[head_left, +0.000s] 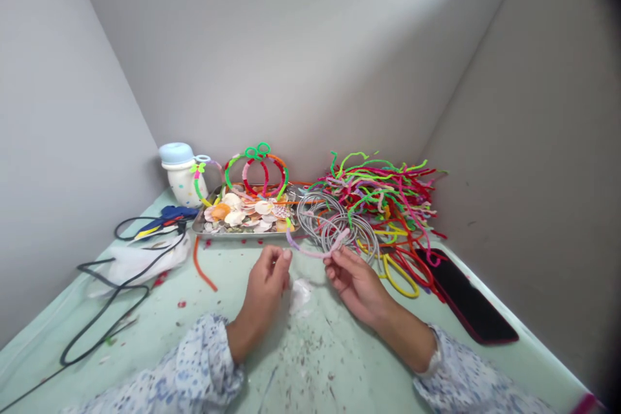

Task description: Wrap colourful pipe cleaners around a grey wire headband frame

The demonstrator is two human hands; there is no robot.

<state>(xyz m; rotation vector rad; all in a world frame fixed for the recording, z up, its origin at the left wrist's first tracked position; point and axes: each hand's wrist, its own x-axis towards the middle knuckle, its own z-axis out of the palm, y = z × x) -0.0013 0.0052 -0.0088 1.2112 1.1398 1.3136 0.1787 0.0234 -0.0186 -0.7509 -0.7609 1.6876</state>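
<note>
My right hand [356, 281] pinches a curved pipe cleaner strip [310, 252], pink at its right part and purple and green toward its left end. That left end stands up just above my left hand [269, 281], whose fingers are curled with the thumb against them. Whether anything small sits between those fingertips is too small to tell. Behind the strip lie coils of grey wire [359, 236]. A metal tray [242, 235] of seashells [235, 217] sits beyond my left hand, with colourful pipe cleaner rings [255, 174] standing at its back.
A tangled pile of pipe cleaners [383, 187] is at the back right. Yellow and red loops [402, 278] lie beside a black phone-like slab [470, 301]. At left are a white bottle [184, 178], blue-handled tool [177, 213], black cable [87, 330] and plastic bag [130, 265].
</note>
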